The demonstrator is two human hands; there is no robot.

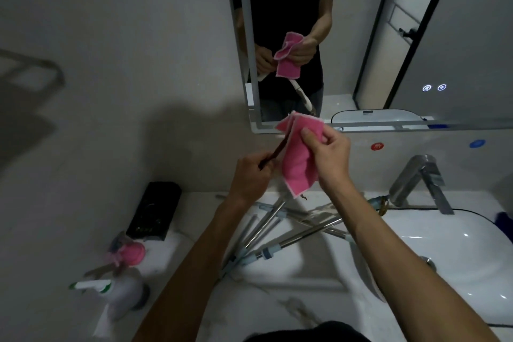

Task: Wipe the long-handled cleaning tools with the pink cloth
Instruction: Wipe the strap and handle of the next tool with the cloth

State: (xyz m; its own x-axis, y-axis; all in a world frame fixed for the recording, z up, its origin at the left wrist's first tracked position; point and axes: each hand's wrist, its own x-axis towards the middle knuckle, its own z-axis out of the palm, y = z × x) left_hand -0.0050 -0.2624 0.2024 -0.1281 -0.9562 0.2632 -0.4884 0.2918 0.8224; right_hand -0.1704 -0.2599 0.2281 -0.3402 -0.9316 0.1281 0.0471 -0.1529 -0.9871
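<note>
I am watching my right hand (pixel 329 154) gripping the pink cloth (pixel 299 155), thumb pressed on its upper front and fingers curled round behind it, so the cloth is bunching in the grasp and hanging down in a loose flap. My left hand (pixel 249 175) is pinching the near end of a thin dark handle (pixel 82 153) between curled fingers. That handle is running up and to the right, and its far end is disappearing into the folds of the cloth, so the cloth is wrapping the tool there; I cannot tell what head the tool carries.

Both hands are hovering above the pale marbled countertop (pixel 277 300), just in front of the lower edge of the mirror (pixel 361 36), which is reflecting the cloth and the hands.

Below the forearms, a heap of long-handled cleaning tools (pixel 283 233) with shiny metal shafts and pale blue fittings is lying crossed on the counter, reaching toward the rim of the white basin (pixel 444 244) at the right. A chrome tap (pixel 419 180) is standing behind the basin.

At the left, a black box (pixel 154 209) is sitting against the wall, with a pink round object (pixel 133 254) near it and a white spray bottle (pixel 116 294) lying closer to me.
</note>
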